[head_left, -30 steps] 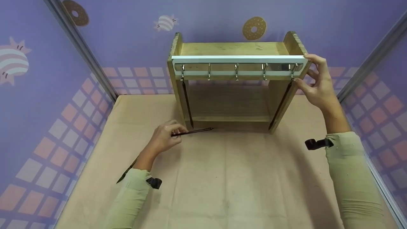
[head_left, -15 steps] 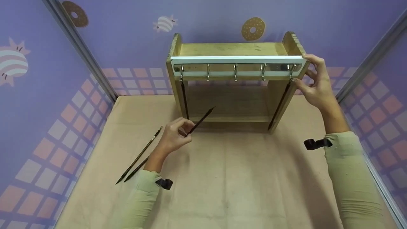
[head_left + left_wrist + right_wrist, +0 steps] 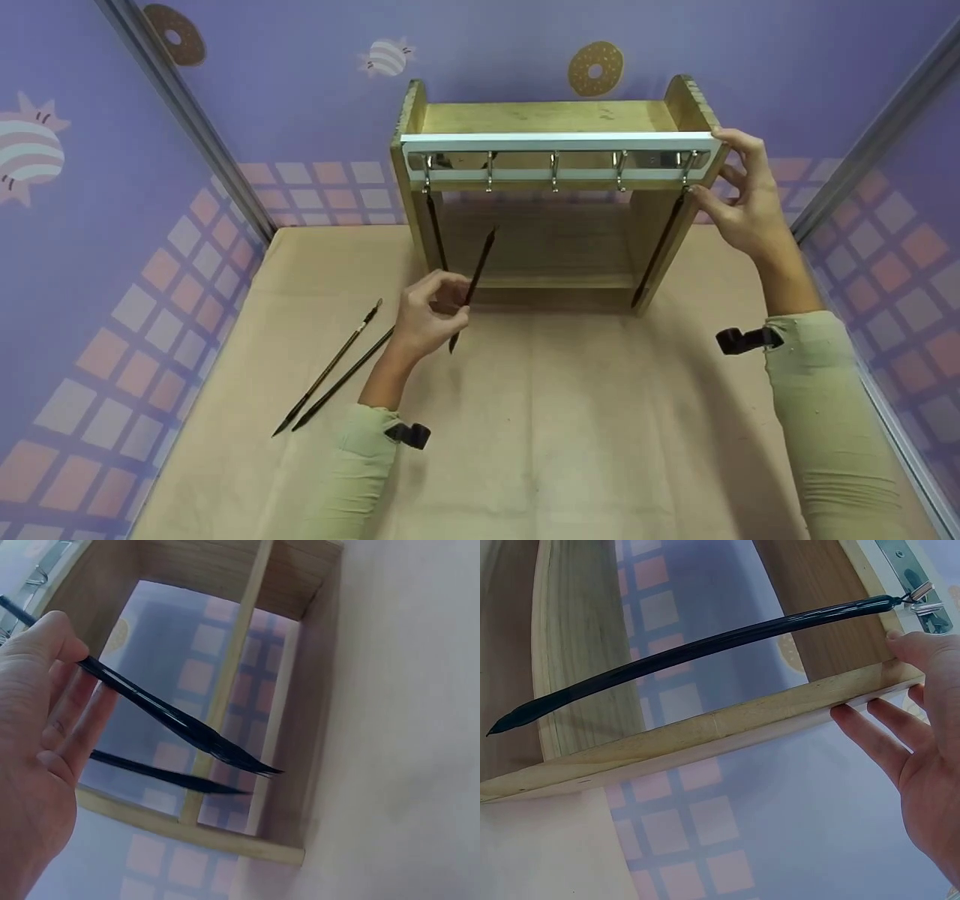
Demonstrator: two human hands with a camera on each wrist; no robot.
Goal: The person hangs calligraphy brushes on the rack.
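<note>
My left hand point(image 3: 429, 315) pinches a dark calligraphy brush point(image 3: 482, 260) by its handle, loop end up and bristles down, in front of the wooden shelf point(image 3: 551, 116). In the left wrist view the bristles point(image 3: 232, 755) of that brush point away from the palm, and a second brush point(image 3: 169, 778) shows behind it. My right hand point(image 3: 750, 202) grips the shelf's upper right corner, thumb at the front and fingers on the outer side. Beside that thumb another brush point(image 3: 690, 651) hangs from the end hook of the white hook rail point(image 3: 585, 139).
On the leftmost hook hangs a brush point(image 3: 436, 232); the three middle hooks carry nothing. Two brushes, one with a gold-brown handle point(image 3: 334, 359) and one dark point(image 3: 345, 378), lie on the cloth-covered table point(image 3: 585, 435) left of my forearm. Patterned walls point(image 3: 480, 45) enclose the table.
My left hand has moved right and slightly up, turning its brush from nearly level to steeply upright. The brushes on the table came out from behind the forearm. The right hand holds still.
</note>
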